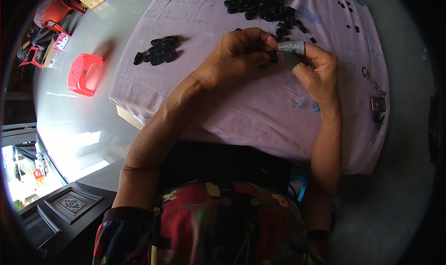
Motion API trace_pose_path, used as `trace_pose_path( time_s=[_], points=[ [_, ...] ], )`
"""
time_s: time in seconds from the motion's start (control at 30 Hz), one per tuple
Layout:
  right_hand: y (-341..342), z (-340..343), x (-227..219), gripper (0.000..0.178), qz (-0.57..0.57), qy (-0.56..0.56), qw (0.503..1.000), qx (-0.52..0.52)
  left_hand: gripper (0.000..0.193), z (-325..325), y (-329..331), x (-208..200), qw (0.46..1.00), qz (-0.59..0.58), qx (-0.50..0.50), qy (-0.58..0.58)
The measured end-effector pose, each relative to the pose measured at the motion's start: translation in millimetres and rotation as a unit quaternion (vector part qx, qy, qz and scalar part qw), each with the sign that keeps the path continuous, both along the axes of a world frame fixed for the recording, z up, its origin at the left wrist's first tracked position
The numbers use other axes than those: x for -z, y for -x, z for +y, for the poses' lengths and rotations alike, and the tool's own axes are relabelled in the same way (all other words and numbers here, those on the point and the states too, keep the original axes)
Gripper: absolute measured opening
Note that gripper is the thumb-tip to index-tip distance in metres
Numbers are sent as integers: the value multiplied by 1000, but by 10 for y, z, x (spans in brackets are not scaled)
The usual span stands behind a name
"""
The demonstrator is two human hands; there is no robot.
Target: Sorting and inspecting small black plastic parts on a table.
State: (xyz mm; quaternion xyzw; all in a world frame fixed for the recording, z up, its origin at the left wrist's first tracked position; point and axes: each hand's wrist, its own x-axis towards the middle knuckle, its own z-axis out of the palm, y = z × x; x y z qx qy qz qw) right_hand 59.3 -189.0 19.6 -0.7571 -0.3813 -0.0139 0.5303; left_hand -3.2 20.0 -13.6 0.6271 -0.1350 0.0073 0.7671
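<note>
My left hand (241,54) is closed, its thumb and fingers pinching a small black piece (272,56) above the cloth. My right hand (320,72) meets it from the right, thumb and forefinger brought together beside the piece. A speckled grey cover (291,48) wraps the right forefinger, and a dark cover with a yellow rim (292,61) sits on that thumb. What lies between the right fingertips is too small to make out. Beyond the hands spreads a large heap of small black pieces (253,3). A smaller pile of black ribbed pieces (162,50) lies left of my left hand.
A pink printed cloth (223,112) covers the table. At its right edge lie a small dark box (377,104) and some dark slim items. A red plastic stool (84,74) stands on the floor at left, with a red chair (60,12) farther back. A dark panelled door (69,209) is at lower left.
</note>
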Motion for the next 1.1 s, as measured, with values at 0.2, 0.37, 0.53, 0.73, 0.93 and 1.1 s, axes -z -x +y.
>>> trace_pose_path(
  time_s=[0.2,0.37,0.53,0.73,0.93,1.1],
  points=[
    [36,16,-5,5,-34,22,999,12,31,-2,-15,37,1000,-4,-5,-14],
    [80,35,-62,7,-82,70,994,13,31,11,-12,21,1000,-8,4,-12],
    [53,108,-6,9,-78,-35,996,-6,30,58,-35,80,998,16,33,53],
    [-203,-80,126,9,-79,119,978,149,26,170,-20,-52,992,67,-6,110],
    [-320,24,233,18,-255,214,930,156,25,163,-41,-27,993,65,-3,101],
    [-343,65,232,18,-255,226,929,147,25,151,-30,-1,995,65,-14,75]
  ],
)
